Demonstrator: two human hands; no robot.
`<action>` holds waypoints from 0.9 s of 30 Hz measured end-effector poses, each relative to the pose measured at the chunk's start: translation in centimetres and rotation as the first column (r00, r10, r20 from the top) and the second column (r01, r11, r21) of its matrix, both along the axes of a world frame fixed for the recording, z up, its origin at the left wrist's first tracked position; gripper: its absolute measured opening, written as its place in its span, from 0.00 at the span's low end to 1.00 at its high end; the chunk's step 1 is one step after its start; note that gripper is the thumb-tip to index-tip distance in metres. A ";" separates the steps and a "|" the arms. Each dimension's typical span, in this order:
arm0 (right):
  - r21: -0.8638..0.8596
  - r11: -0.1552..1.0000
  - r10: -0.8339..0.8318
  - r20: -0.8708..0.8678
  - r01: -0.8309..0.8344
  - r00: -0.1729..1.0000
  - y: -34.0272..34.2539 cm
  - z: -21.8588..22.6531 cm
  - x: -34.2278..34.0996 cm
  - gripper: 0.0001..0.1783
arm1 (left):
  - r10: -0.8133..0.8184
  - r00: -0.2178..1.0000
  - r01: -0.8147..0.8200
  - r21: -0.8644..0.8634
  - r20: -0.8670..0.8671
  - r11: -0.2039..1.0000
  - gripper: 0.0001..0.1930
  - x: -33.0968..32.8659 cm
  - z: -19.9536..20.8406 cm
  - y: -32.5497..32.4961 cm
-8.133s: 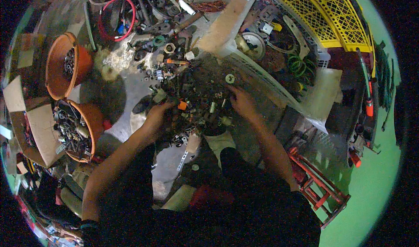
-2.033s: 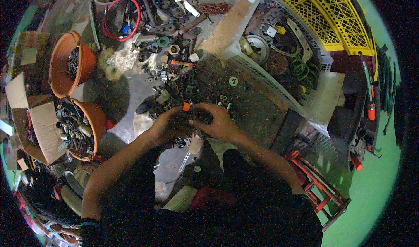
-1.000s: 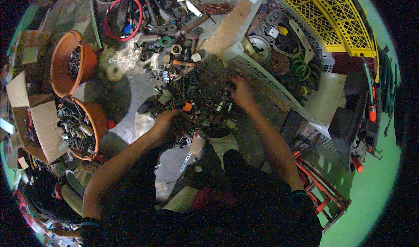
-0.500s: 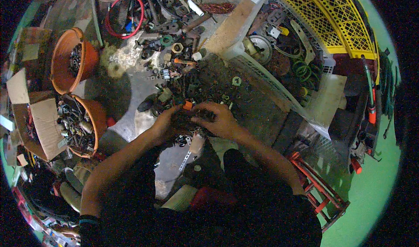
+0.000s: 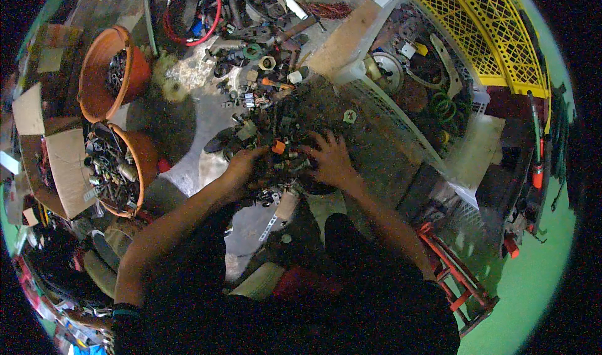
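Note:
A dark heap of small metal parts (image 5: 279, 120) spreads over the floor in front of me. My left hand (image 5: 241, 170) is at the heap's near left side, its forefinger reaching in; shadow hides the other fingertips and anything they hold. Over the near right side my right hand (image 5: 333, 164) hovers or rests with fingers spread, nothing visible in its grasp. Between the two hands a small orange piece (image 5: 278, 147) stands out. Below them, nearer to me, lie a perforated metal strip (image 5: 268, 227) and a tan block (image 5: 288, 203).
Two orange buckets (image 5: 88, 82) of metal bits stand at left, beside an open cardboard box (image 5: 72, 173). A red hose loop (image 5: 219, 10) lies far off. At right are a white plastic crate (image 5: 401, 120) with discs and coils, a yellow crate (image 5: 483, 35), and a red metal frame (image 5: 461, 286).
My right hand has opened out of a curled grip and shifted right, away from the left one. The hands, close together before, are now apart. The whole view has shifted slightly.

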State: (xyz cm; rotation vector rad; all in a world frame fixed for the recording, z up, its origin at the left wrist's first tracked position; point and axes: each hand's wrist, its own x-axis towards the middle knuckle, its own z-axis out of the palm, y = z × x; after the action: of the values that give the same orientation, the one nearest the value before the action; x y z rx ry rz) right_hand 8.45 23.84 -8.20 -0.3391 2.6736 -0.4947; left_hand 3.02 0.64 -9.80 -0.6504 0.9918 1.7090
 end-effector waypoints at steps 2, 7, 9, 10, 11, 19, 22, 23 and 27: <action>-0.019 0.999 -0.033 -0.076 0.031 0.997 0.8 -0.7 -0.5 0.31 | -0.003 1.000 0.003 -0.008 -0.003 1.000 0.14 -0.2 0.4 -0.1; -0.196 0.939 -0.329 -0.260 0.284 0.908 5.2 -5.8 -1.3 0.24 | -0.006 1.000 0.006 -0.016 -0.001 1.000 0.14 -0.2 0.5 -0.4; -0.173 0.898 -0.440 -0.316 0.405 0.841 6.8 -6.6 -2.6 0.22 | -0.009 1.000 0.009 -0.017 -0.007 1.000 0.14 -0.3 0.4 -0.3; -0.270 0.837 -0.531 -0.198 0.475 0.824 7.0 -6.1 -3.0 0.21 | -0.006 1.000 0.006 -0.016 -0.005 1.000 0.14 -0.3 0.3 -0.5; -0.353 0.759 -0.605 -0.070 0.547 0.793 7.5 -5.5 -3.4 0.21 | -0.004 1.000 0.004 -0.019 -0.010 1.000 0.14 -0.3 0.2 -0.6; -0.449 0.568 -0.816 -0.196 0.690 0.544 8.4 -3.9 -1.3 0.18 | -0.015 1.000 0.015 -0.022 -0.014 1.000 0.14 -0.4 0.1 -0.5; -0.224 0.792 -0.598 -0.475 0.568 0.646 5.4 -0.4 -0.7 0.18 | -0.016 1.000 0.016 -0.023 -0.009 1.000 0.13 -0.4 0.5 -0.4; -0.226 0.831 -0.552 -0.448 0.509 0.703 4.4 0.2 -0.1 0.18 | -0.018 1.000 0.018 -0.019 -0.007 1.000 0.13 -0.5 0.6 -0.4; -0.325 0.943 -0.150 -0.221 0.072 0.964 2.7 -1.9 2.1 0.25 | -0.033 0.999 0.033 -0.010 0.001 0.999 0.13 -0.5 1.0 -0.2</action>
State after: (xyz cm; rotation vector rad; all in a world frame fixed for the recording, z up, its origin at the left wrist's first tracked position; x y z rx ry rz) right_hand 10.51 26.55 -10.06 -0.3587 2.8596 -0.9808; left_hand 2.53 0.43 -8.84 -0.6383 1.0058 1.6756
